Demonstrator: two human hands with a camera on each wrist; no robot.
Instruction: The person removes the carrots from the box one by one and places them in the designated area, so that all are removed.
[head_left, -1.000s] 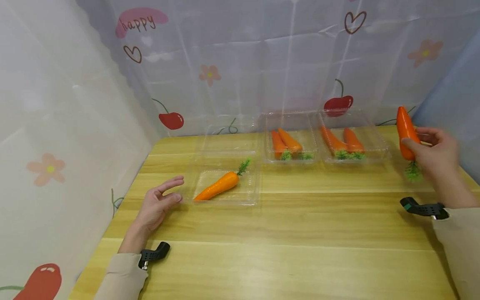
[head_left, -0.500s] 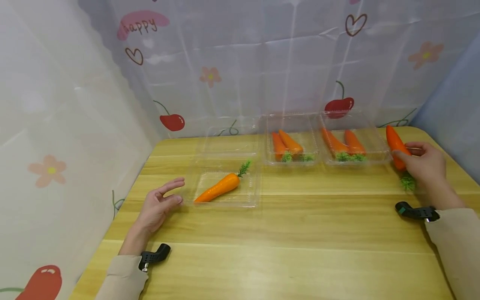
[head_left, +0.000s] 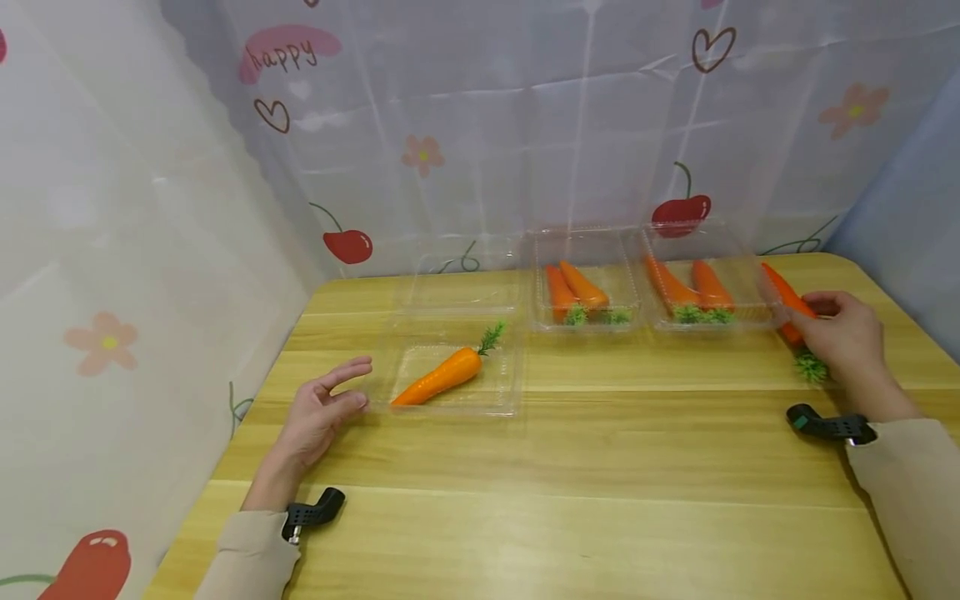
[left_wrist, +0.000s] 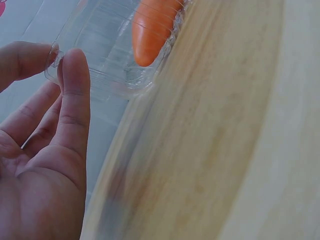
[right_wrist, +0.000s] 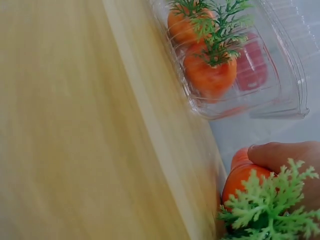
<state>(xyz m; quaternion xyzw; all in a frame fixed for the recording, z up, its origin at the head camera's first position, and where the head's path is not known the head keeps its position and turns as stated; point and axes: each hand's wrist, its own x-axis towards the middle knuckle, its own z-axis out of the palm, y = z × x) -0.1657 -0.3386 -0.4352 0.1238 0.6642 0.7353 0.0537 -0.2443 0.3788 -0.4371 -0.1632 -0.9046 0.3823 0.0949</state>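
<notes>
My left hand [head_left: 318, 417] pinches the left corner of a clear plastic clamshell box [head_left: 491, 408] between thumb and finger, as the left wrist view shows. An orange carrot [head_left: 442, 377] with a green top lies slanted in that box, whose lid stands raised behind. At the right, my right hand [head_left: 847, 337] grips a redder carrot [head_left: 787, 292], leafy top [right_wrist: 270, 205] toward me, low over the table beside the rightmost box. Part of this carrot is hidden behind the fingers.
Two more clear clamshell boxes stand at the back, a middle box [head_left: 585, 325] and a right box [head_left: 757, 312], each with two carrots and raised lids. A printed curtain [head_left: 487, 108] closes off the back of the wooden table [head_left: 600, 467].
My right hand has moved left and down with the carrot, from raised at the far right to beside the rightmost box. The left hand has kept its place.
</notes>
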